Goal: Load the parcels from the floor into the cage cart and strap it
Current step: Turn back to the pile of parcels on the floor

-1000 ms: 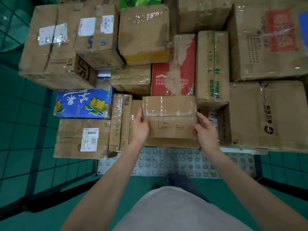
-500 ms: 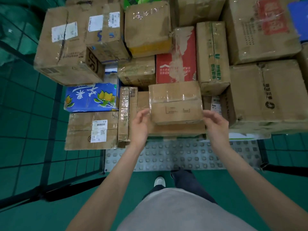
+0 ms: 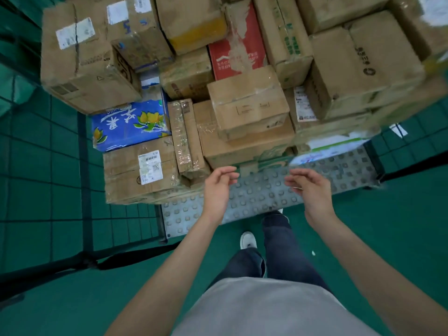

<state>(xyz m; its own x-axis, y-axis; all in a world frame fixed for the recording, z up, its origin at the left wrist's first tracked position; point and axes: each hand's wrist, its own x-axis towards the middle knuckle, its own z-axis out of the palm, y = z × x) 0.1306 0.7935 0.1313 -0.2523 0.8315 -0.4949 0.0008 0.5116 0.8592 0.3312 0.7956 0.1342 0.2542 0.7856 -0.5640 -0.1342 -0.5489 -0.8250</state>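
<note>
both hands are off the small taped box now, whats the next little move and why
Probably turn away to fetch another parcel from the floor. The left hand and right hand hang empty over the cart deck, and the small taped box sits flat on a larger carton, seemingly stable.

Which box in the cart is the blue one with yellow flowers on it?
The blue box at the cart's left side, wedged between two brown boxes. Only it is blue with yellow flowers; the others are brown, apart from one red.
</note>
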